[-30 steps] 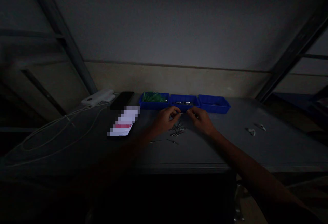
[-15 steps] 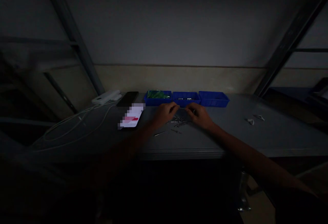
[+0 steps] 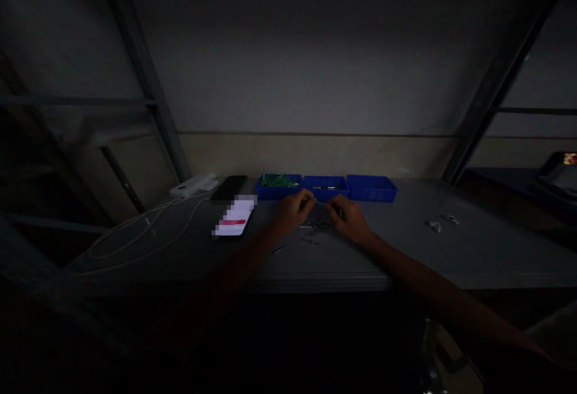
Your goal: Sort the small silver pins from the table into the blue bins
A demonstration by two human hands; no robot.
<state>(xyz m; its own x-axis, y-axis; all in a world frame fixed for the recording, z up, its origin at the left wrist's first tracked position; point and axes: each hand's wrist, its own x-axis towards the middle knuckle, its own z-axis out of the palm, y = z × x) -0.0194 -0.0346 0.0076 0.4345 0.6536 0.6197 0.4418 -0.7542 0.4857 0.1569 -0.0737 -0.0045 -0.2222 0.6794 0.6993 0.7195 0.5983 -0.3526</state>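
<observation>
Both hands, left [image 3: 292, 210] and right [image 3: 349, 218], pinch a thin metal rod [image 3: 320, 203] between them toward the back edge of the counter [image 3: 406, 255], where so slight a fingertip grip could let it slip among the loose metal pieces [image 3: 312, 224].

The left hand [image 3: 293, 212] and right hand [image 3: 349, 219] hide the ends of the rod [image 3: 320, 203]. The phone screen [image 3: 238, 213] is blurred. The desk [image 3: 496, 252] is cut off at right.
</observation>
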